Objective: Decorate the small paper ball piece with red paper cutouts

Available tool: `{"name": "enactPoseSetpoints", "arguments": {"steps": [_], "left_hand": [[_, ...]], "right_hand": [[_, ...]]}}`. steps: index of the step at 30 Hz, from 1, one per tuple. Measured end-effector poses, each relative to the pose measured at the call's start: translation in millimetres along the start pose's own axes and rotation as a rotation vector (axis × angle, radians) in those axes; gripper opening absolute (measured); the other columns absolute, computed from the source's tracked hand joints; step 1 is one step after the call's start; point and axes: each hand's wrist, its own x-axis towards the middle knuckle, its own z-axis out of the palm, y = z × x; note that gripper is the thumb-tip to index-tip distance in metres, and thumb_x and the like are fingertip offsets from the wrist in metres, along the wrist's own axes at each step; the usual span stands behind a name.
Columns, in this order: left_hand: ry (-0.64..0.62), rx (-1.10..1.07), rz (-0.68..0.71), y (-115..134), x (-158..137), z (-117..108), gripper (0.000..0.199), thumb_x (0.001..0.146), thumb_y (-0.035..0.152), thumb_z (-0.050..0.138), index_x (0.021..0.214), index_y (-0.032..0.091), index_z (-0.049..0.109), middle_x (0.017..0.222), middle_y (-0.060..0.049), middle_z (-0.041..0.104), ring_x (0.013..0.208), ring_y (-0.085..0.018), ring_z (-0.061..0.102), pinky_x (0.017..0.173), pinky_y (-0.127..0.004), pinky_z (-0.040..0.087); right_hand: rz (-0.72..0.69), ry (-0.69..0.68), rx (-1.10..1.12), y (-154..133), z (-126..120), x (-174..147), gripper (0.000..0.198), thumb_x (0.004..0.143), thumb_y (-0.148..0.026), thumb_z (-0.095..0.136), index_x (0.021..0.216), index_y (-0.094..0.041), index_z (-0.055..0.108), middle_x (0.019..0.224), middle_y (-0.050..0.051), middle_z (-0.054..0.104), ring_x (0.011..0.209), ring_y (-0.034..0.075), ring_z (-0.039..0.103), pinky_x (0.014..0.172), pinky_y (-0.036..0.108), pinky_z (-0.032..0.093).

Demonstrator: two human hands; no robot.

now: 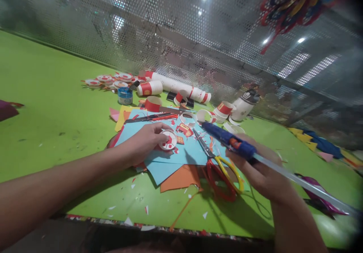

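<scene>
My left hand (150, 141) grips a small round white paper-cup base (168, 140) with red pieces on it, over light blue paper (161, 170). In my right hand (261, 166) is a blue glue gun (229, 138), its nozzle pointing left and a long clear glue stick (300, 187) sticking out of its back. Below the gun lie scissors (217, 162) with one red and one yellow handle. Cut red-and-gold paper pieces (184, 129) and white cup rings (188, 119) rest on the blue paper beyond my left hand.
Behind stand a blue-lidded jar (125, 95), stacked paper cups (150, 88), a long row of nested cups (178, 85) and a white bottle (245, 104). Finished-looking round pieces (104, 80) lie at back left. A perforated metal screen (127, 37) borders the green table (70, 132). Purple scissors (320, 192) lie right.
</scene>
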Motion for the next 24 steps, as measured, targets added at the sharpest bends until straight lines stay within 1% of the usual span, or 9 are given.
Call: {"name": "enactPoseSetpoints", "arguments": {"steps": [1, 3, 6, 8, 10, 13, 16, 20, 24], "left_hand": [[-0.003, -0.009, 0.012, -0.2, 0.0, 0.0, 0.025, 0.073, 0.012, 0.066, 0.096, 0.015, 0.058, 0.074, -0.002, 0.063, 0.063, -0.018, 0.068, 0.066, -0.037, 0.06], [-0.012, -0.024, 0.031, -0.2, 0.1, 0.0, 0.026, 0.074, 0.012, 0.065, 0.098, 0.016, 0.056, 0.075, -0.001, 0.062, 0.065, -0.02, 0.07, 0.069, -0.04, 0.06], [0.014, -0.022, 0.026, 0.8, 0.8, -0.5, 0.031, 0.075, 0.014, 0.066, 0.103, 0.017, 0.054, 0.077, -0.002, 0.064, 0.065, -0.019, 0.069, 0.07, -0.038, 0.06], [0.034, -0.03, 0.037, 1.2, 1.9, -1.0, 0.033, 0.074, 0.014, 0.068, 0.104, 0.016, 0.054, 0.079, -0.003, 0.065, 0.065, -0.017, 0.068, 0.072, -0.036, 0.06], [0.046, -0.052, 0.057, 0.9, 3.1, -1.6, 0.034, 0.073, 0.013, 0.069, 0.103, 0.016, 0.054, 0.075, -0.001, 0.062, 0.063, -0.015, 0.066, 0.074, -0.035, 0.06], [0.035, -0.062, 0.072, -0.4, 4.0, -2.2, 0.037, 0.071, 0.013, 0.07, 0.104, 0.017, 0.054, 0.069, 0.003, 0.058, 0.061, -0.013, 0.063, 0.076, -0.037, 0.059], [0.02, -0.046, 0.069, -0.2, 3.0, -1.7, 0.035, 0.071, 0.015, 0.07, 0.102, 0.018, 0.054, 0.07, 0.002, 0.058, 0.062, -0.014, 0.062, 0.075, -0.038, 0.059], [0.035, -0.051, 0.086, 1.2, 0.7, 0.0, 0.034, 0.069, 0.015, 0.07, 0.099, 0.018, 0.054, 0.067, 0.004, 0.056, 0.058, -0.011, 0.057, 0.073, -0.036, 0.059], [0.033, -0.029, 0.064, -1.1, 0.8, 0.6, 0.037, 0.068, 0.017, 0.072, 0.1, 0.018, 0.054, 0.069, 0.003, 0.058, 0.063, -0.016, 0.064, 0.07, -0.036, 0.059]], "right_hand": [[0.01, 0.055, -0.038, 10.4, -0.5, 3.0, 0.023, 0.088, -0.03, 0.058, 0.109, -0.023, 0.058, 0.096, 0.007, 0.067, 0.083, 0.022, 0.063, 0.074, 0.033, 0.05], [0.049, 0.101, -0.108, 38.2, 1.5, 9.5, 0.027, 0.084, -0.032, 0.063, 0.109, -0.022, 0.06, 0.101, 0.007, 0.067, 0.089, 0.023, 0.063, 0.08, 0.035, 0.05], [0.222, 0.057, -0.172, 88.1, 9.0, 16.2, 0.033, 0.079, -0.026, 0.062, 0.111, -0.017, 0.062, 0.106, 0.01, 0.066, 0.092, 0.023, 0.063, 0.083, 0.037, 0.05], [0.265, 0.041, -0.215, 116.1, 14.1, 16.4, 0.033, 0.075, -0.019, 0.061, 0.107, -0.015, 0.064, 0.101, 0.01, 0.068, 0.09, 0.023, 0.063, 0.084, 0.039, 0.05], [0.292, 0.027, -0.246, 133.5, 18.6, 14.1, 0.037, 0.071, -0.014, 0.061, 0.107, -0.015, 0.065, 0.101, 0.01, 0.068, 0.09, 0.023, 0.063, 0.085, 0.039, 0.049], [0.318, 0.001, -0.267, 139.3, 24.3, 10.1, 0.04, 0.07, -0.011, 0.06, 0.11, -0.012, 0.065, 0.107, 0.013, 0.066, 0.097, 0.024, 0.061, 0.09, 0.04, 0.048], [0.336, -0.036, -0.277, 131.2, 30.1, 9.6, 0.04, 0.071, -0.012, 0.061, 0.11, -0.011, 0.065, 0.11, 0.013, 0.065, 0.099, 0.024, 0.061, 0.09, 0.038, 0.047], [0.354, -0.089, -0.298, 122.6, 38.8, 13.7, 0.037, 0.072, -0.013, 0.063, 0.108, -0.01, 0.066, 0.106, 0.012, 0.065, 0.096, 0.023, 0.061, 0.088, 0.033, 0.047], [0.402, -0.105, -0.341, 130.3, 44.3, 17.8, 0.036, 0.074, -0.014, 0.065, 0.109, -0.01, 0.066, 0.104, 0.012, 0.064, 0.095, 0.024, 0.061, 0.088, 0.034, 0.047]]}}
